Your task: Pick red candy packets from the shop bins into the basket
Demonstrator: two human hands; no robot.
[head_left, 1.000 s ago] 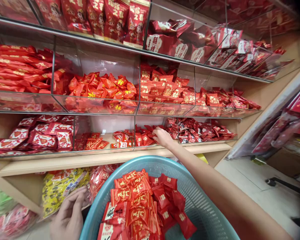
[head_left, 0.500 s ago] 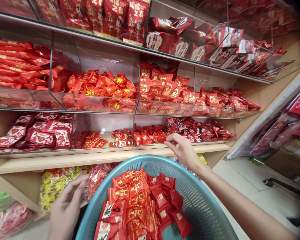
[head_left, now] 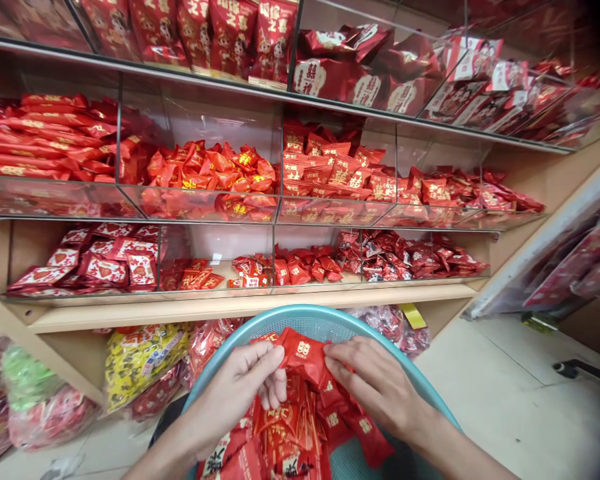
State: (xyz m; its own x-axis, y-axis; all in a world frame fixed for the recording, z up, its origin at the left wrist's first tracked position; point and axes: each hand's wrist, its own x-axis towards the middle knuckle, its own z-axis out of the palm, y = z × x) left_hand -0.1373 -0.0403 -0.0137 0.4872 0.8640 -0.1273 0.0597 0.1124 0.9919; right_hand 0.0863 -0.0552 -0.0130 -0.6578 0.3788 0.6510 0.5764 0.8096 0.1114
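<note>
A shiny red candy packet (head_left: 303, 357) with a gold double-happiness mark is stretched between my hands above the blue-green plastic basket (head_left: 300, 309). My left hand (head_left: 230, 393) pinches its left end between thumb and fingers, and my right hand (head_left: 380, 383) grips the right end. Beneath them in the basket lie red packets with gold lettering (head_left: 280, 430). To their right are loose dark red packets (head_left: 363, 433), partly covered by my right hand. Whether one packet or more is between my fingers is hard to make out.
Ahead stands a wooden shelf (head_left: 130, 315) with clear dividers and fronts, filled with red packets (head_left: 330, 173). Under it, a yellow bag (head_left: 143, 360) and pink and green bags (head_left: 35, 400) rest near the tiled floor (head_left: 510, 407). A black chair leg (head_left: 580, 369) shows at right.
My right hand has come down from the low shelf's front, and my left hand has moved in from beside the basket. Both now hold the candy packet over the basket.
</note>
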